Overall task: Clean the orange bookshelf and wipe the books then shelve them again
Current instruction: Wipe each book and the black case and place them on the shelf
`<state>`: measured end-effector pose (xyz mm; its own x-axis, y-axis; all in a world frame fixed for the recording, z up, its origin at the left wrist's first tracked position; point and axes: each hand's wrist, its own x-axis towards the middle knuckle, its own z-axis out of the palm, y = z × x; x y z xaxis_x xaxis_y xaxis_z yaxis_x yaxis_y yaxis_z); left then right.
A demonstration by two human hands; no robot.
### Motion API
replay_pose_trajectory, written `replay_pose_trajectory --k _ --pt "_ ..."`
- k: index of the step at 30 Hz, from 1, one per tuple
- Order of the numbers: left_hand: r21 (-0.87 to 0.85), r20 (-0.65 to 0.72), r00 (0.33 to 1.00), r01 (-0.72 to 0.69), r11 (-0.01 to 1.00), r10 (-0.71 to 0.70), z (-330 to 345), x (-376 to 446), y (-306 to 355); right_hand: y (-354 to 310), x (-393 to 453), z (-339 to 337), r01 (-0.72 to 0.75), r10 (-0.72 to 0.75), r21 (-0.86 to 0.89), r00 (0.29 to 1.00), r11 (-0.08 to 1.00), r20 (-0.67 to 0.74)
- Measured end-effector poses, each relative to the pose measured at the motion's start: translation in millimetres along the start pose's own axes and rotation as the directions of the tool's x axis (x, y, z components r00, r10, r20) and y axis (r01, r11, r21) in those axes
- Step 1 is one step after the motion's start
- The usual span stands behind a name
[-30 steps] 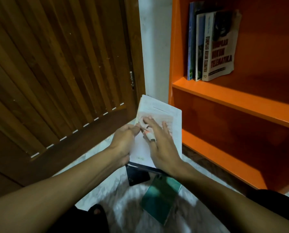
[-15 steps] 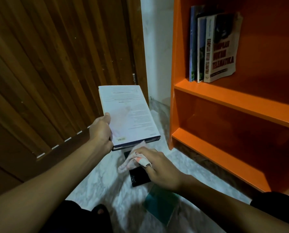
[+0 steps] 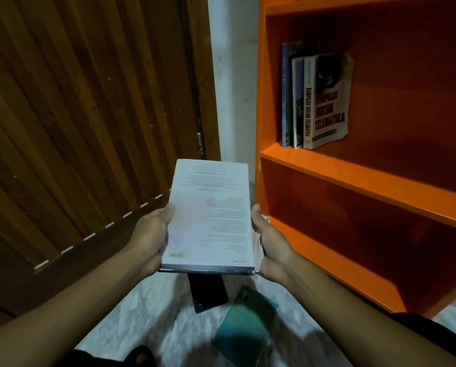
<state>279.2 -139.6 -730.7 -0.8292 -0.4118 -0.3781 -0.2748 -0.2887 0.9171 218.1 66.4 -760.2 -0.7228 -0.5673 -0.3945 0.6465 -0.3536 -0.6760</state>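
Note:
I hold a white-covered book point(image 3: 208, 218) flat in front of me, back cover up. My left hand point(image 3: 150, 239) grips its left edge and my right hand point(image 3: 269, 247) grips its right edge, with a pale cloth point(image 3: 258, 250) pinched between the palm and the book. The orange bookshelf point(image 3: 354, 186) stands to the right. Three books point(image 3: 316, 102) stand upright at the left end of its middle shelf. The lower shelf is bare.
A dark book point(image 3: 208, 292) and a teal book point(image 3: 245, 324) lie on the marble floor point(image 3: 142, 319) below my hands. A slatted wooden door point(image 3: 75, 128) fills the left side. A white wall strip point(image 3: 234, 88) separates door and shelf.
My right hand came up from the floor with the cloth and took the book's right edge. The book rose and turned to point away from me.

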Motion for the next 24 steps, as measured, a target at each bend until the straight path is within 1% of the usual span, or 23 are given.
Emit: replay_pose_trajectory --k 1,3,4,5,6,7,8,9,10,11,12,13,14,15,17,19,20,22,24 --pt "0.039 0.025 1.000 0.012 0.999 -0.013 3.3 -0.8 -0.9 -2.1 -1.5 0.4 0.035 -0.034 -0.031 0.999 0.999 0.039" --pt "0.134 0.047 0.999 0.002 0.991 -0.008 12.0 -4.5 -1.2 -4.6 0.0 -3.2 0.113 -0.107 -0.099 0.992 0.989 0.063" --pt "0.204 0.015 0.999 -0.040 0.978 0.037 16.9 -4.6 -1.2 -5.3 -0.2 -4.0 0.149 -0.141 -0.136 0.988 0.979 0.067" --pt "0.325 -0.030 0.992 -0.108 0.939 0.125 21.2 -2.9 -2.2 -5.4 2.4 -6.5 0.194 -0.184 -0.181 0.980 0.964 0.070" --pt "0.499 -0.069 0.967 -0.179 0.848 0.244 25.9 -4.1 -1.9 -4.9 3.1 -6.7 0.247 -0.239 -0.243 0.969 0.938 0.061" --pt "0.647 -0.065 0.924 -0.249 0.721 0.377 30.0 -4.9 -1.8 -3.4 5.0 -6.8 0.305 -0.308 -0.321 0.950 0.897 0.042" --pt "0.707 -0.010 0.871 -0.342 0.619 0.492 34.6 -7.9 -1.1 -1.4 6.4 -5.7 0.351 -0.378 -0.404 0.926 0.845 0.015" --pt "0.695 0.082 0.832 -0.442 0.567 0.548 38.4 -7.8 -2.3 1.7 9.0 -5.2 0.388 -0.449 -0.489 0.893 0.781 -0.009" --pt "0.626 0.180 0.813 -0.529 0.573 0.554 42.2 -8.3 -4.4 5.5 9.6 -4.0 0.408 -0.515 -0.584 0.857 0.702 -0.021" --pt "0.531 0.256 0.819 -0.562 0.634 0.513 46.2 -8.2 -6.8 9.3 9.9 -3.0 0.419 -0.581 -0.680 0.814 0.601 -0.012" --pt "0.441 0.301 0.842 -0.538 0.718 0.447 51.6 -9.9 -8.8 12.8 8.5 -1.8 0.417 -0.641 -0.773 0.767 0.478 0.017" --pt "0.371 0.316 0.867 -0.486 0.791 0.384 57.1 -11.1 -11.0 16.3 6.8 -0.9 0.408 -0.688 -0.842 0.723 0.354 0.061" --pt "0.318 0.309 0.883 -0.447 0.836 0.354 63.0 -15.0 -11.8 19.1 2.1 1.9 0.401 -0.712 -0.880 0.694 0.256 0.109" --pt "0.275 0.282 0.893 -0.425 0.862 0.350 68.3 -17.7 -12.8 22.0 -0.8 3.8 0.401 -0.721 -0.896 0.677 0.192 0.149" --pt "0.185 0.201 0.903 -0.415 0.891 0.379 75.8 -19.5 -14.9 28.7 -4.6 5.5 0.395 -0.725 -0.913 0.657 0.099 0.206" --pt "0.141 0.108 0.912 -0.407 0.902 0.395 76.9 -18.0 -16.1 35.0 -5.9 5.6 0.373 -0.703 -0.927 0.665 0.019 0.253" --pt "0.124 0.063 0.916 -0.400 0.908 0.396 76.6 -18.3 -15.2 37.5 -5.9 5.7 0.361 -0.681 -0.932 0.681 -0.007 0.269" --pt "0.108 -0.017 0.924 -0.377 0.920 0.381 74.4 -17.0 -13.1 39.5 -5.2 6.1 0.352 -0.622 -0.936 0.727 -0.024 0.289" --pt "0.112 -0.082 0.917 -0.380 0.918 0.390 69.0 -14.5 -13.1 39.7 -4.0 5.0 0.367 -0.580 -0.929 0.746 -0.054 0.328"
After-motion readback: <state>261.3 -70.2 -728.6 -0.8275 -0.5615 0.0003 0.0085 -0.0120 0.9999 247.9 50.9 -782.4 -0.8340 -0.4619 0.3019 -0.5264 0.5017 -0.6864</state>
